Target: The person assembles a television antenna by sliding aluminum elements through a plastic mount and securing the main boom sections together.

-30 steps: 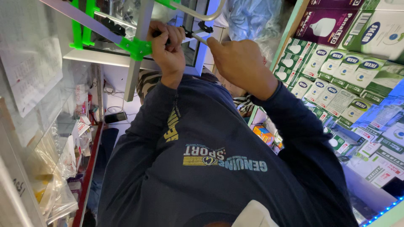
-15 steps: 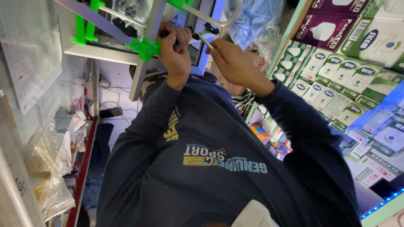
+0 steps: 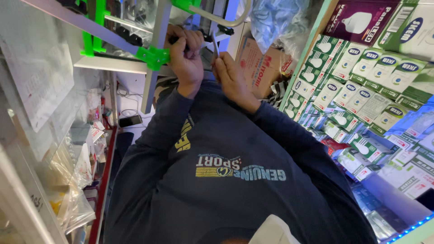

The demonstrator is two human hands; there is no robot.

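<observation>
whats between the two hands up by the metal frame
In the head view, a thin metal rod stands between the left hand and the right hand, just below the frame.

Your hands are working in a tight spot: the metal frame (image 3: 153, 58) with green clips (image 3: 153, 56) is crowding your left hand (image 3: 186, 58). Stacked boxes (image 3: 361, 90) are walling your right hand (image 3: 230, 81), and hanging bags (image 3: 81, 180) are filling the left side.

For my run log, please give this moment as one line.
left hand gripping dark handle | right hand holding thin metal tool | green-jointed frame beside hands
</observation>
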